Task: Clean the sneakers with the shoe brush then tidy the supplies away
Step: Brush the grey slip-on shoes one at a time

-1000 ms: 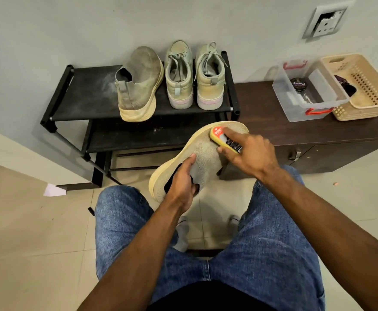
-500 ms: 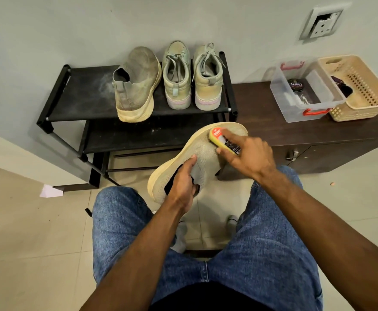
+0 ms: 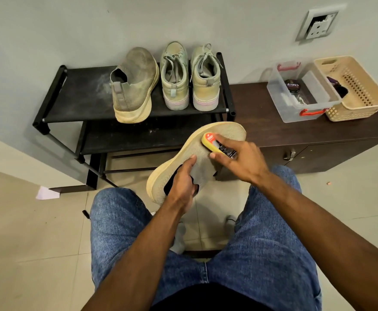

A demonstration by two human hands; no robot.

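Observation:
A grey knit sneaker (image 3: 197, 151) with a cream sole is held in the air above my knees. My left hand (image 3: 182, 187) grips it at the heel opening, fingers inside. My right hand (image 3: 239, 160) presses a yellow shoe brush (image 3: 213, 143) against the sneaker's upper near the toe. Its matching grey sneaker (image 3: 134, 86) stands on the top shelf of the black shoe rack (image 3: 80, 102), beside a pair of pale green lace-up sneakers (image 3: 190, 79).
A dark wooden cabinet (image 3: 295, 133) right of the rack carries a clear plastic box (image 3: 300, 93) with red handles, holding a polish tin (image 3: 292, 86), and a beige basket (image 3: 354, 86). Tiled floor lies all around. A wall socket (image 3: 318, 24) is above.
My right hand and the brush have slid a little along the sneaker's upper. The view has shifted slightly. My left hand keeps its hold.

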